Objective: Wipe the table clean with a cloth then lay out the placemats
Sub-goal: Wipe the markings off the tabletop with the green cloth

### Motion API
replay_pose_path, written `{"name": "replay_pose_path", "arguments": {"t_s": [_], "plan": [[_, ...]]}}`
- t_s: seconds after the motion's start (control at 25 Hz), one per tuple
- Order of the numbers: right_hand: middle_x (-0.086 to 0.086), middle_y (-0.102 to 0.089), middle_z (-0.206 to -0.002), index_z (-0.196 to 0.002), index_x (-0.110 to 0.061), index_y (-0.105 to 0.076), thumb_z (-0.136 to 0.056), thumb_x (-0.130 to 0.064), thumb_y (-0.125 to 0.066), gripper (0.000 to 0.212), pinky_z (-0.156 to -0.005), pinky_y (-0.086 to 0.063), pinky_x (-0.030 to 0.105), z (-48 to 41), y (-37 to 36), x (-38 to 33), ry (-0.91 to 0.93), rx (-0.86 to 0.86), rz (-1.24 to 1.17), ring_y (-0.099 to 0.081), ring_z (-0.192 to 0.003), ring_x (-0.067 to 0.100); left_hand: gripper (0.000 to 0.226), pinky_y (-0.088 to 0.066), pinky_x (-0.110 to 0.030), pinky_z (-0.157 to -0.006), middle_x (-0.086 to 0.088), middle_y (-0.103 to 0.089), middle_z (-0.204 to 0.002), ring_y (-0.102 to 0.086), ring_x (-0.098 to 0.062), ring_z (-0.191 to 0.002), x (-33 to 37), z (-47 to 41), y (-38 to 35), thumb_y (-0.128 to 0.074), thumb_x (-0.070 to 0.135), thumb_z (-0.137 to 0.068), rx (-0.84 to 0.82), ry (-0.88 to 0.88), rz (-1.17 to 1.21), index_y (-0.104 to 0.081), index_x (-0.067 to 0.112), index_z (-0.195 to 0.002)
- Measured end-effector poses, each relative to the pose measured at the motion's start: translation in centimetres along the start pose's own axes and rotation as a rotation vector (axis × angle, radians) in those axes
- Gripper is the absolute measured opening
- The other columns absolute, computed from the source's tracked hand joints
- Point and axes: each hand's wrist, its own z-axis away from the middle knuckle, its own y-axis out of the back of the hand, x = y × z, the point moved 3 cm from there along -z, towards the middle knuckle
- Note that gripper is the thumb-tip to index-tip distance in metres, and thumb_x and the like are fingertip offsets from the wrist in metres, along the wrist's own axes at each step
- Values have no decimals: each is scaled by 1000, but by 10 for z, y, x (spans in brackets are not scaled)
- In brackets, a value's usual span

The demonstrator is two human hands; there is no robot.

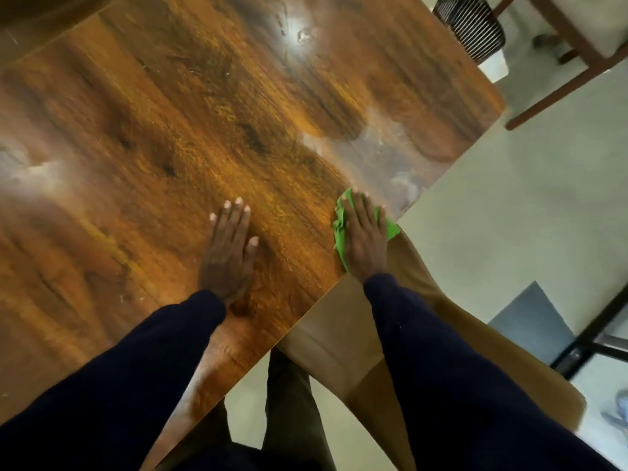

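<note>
The table (136,147) stretches wide to the left of the hands and beyond them, its wood streaked with pale smears. The left hand (229,253) lies flat on it, a little in from the near edge, with fingers straight, thumb out and nothing held. The right hand (365,239) presses flat, fingers straight, on the green cloth (339,229) right at the table's edge. A tan chair (339,334) sits just past that edge, with floor (509,215) beyond.
</note>
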Motion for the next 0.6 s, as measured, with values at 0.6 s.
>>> {"name": "replay_pose_path", "arguments": {"t_s": [0.6], "plan": [[9,-24,-173,-164,-16,-31,-106,-18,-56,64,-133,4,45,58,-35,-95,459,-17,-193,-11,-162,27,59,-2,-44,-134,-11,-15,-177,-7,-25,-165,25,123,38,-24,36,-115,-85,4,-216,-25,8,-167]]}}
